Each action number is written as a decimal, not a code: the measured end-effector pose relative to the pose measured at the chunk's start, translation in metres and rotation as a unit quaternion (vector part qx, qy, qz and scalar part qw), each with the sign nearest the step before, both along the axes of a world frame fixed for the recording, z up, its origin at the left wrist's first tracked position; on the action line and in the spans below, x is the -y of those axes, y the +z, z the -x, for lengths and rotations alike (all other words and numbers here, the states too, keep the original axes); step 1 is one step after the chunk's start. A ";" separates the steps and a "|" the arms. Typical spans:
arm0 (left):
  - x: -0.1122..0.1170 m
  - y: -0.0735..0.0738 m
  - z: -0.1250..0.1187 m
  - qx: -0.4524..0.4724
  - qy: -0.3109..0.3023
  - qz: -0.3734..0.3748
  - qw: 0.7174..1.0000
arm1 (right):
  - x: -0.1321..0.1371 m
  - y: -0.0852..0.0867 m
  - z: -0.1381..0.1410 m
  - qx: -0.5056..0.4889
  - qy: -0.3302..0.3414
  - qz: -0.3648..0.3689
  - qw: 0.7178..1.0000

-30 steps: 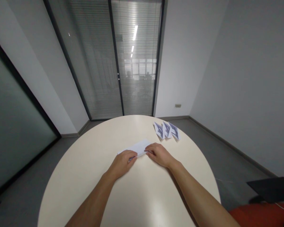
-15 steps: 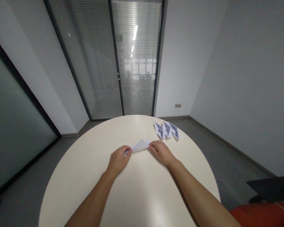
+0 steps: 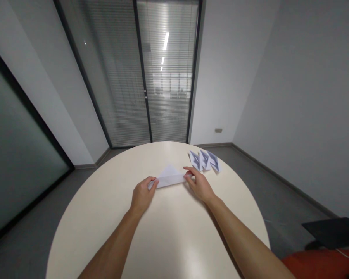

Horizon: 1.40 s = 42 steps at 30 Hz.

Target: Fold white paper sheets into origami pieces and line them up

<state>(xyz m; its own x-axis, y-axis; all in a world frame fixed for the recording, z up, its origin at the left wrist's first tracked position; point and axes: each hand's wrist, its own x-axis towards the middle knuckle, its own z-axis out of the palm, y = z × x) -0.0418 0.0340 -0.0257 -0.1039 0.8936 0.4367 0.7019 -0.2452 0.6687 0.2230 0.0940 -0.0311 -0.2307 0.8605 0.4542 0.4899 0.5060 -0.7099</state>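
A folded white paper [image 3: 169, 177] lies on the round cream table [image 3: 163, 232], with a triangular flap standing up from its far edge. My left hand [image 3: 142, 195] pinches the paper's left end between thumb and fingers. My right hand [image 3: 199, 184] grips the paper's right end, fingers closed on it. The paper stretches between both hands, just above the tabletop.
Three folded printed papers [image 3: 204, 160] with blue-grey patterns lie side by side at the table's far right. Glass doors with blinds stand beyond the table. A dark object and an orange-red surface [image 3: 322, 263] sit at the lower right.
Both hands have moved away from me with the paper. The paper went from lying flat under my fingers to being lifted at its ends, and a triangular flap now stands up.
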 end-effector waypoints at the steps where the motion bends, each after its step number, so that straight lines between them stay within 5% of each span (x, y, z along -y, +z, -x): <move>1: 0.000 0.000 0.000 0.002 0.003 -0.004 1.000 | 0.000 0.001 0.000 -0.009 -0.002 -0.002 1.000; 9: 0.002 0.001 -0.003 0.027 0.010 -0.022 0.999 | 0.004 0.008 0.005 -0.034 -0.024 -0.020 0.999; 20: 0.000 -0.007 0.001 -0.095 0.065 0.098 0.989 | 0.006 0.001 0.004 0.040 0.009 0.016 0.999; 30: 0.005 -0.007 -0.006 -0.235 -0.073 0.056 0.968 | 0.005 0.004 0.001 0.160 0.004 -0.020 0.987; 35: 0.005 -0.009 -0.010 -0.252 -0.143 0.081 0.954 | 0.019 0.021 0.012 0.220 0.090 -0.096 0.967; 38: 0.005 -0.005 -0.012 -0.250 -0.159 0.080 0.952 | 0.029 0.025 0.022 0.224 0.200 -0.073 0.951; 42: 0.007 -0.002 -0.013 -0.253 -0.152 0.081 0.952 | 0.032 0.020 0.023 0.253 0.186 -0.032 0.949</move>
<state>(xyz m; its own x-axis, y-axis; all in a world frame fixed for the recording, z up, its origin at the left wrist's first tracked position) -0.0290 0.0269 -0.0275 0.3571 0.9089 0.2152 0.8578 -0.4103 0.3095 0.1999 0.0623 -0.0111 -0.7160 0.6510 0.2520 0.5386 0.7448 -0.3938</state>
